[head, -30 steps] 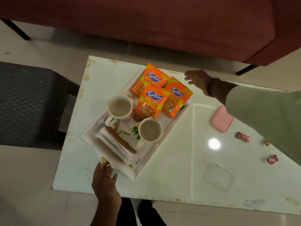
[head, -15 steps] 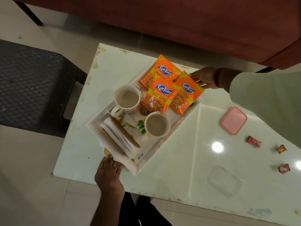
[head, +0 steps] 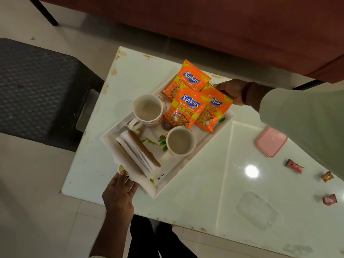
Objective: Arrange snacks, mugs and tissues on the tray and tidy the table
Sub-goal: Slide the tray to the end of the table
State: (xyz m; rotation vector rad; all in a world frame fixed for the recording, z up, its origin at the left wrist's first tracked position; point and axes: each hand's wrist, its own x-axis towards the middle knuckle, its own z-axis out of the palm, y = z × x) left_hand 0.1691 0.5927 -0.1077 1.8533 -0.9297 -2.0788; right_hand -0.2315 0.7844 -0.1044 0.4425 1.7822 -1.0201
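Hands grip opposite ends of the white rectangular tray (head: 202, 146) on the glossy white table (head: 214, 183): left hand (head: 119, 194) clasps its near corner, right hand (head: 230, 91) its far edge. Three orange snack packets (head: 186, 110), two cream mugs (head: 148, 110) (both empty) and folded white tissues (head: 137, 155) sit inside.

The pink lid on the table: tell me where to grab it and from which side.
Pinch the pink lid across its raised rim, probably along the long edge facing the right hand, coming from above. It lies flat on the table with bare surface around it, so there is no underside to hook; fingertips would likely have to lift one edge first.
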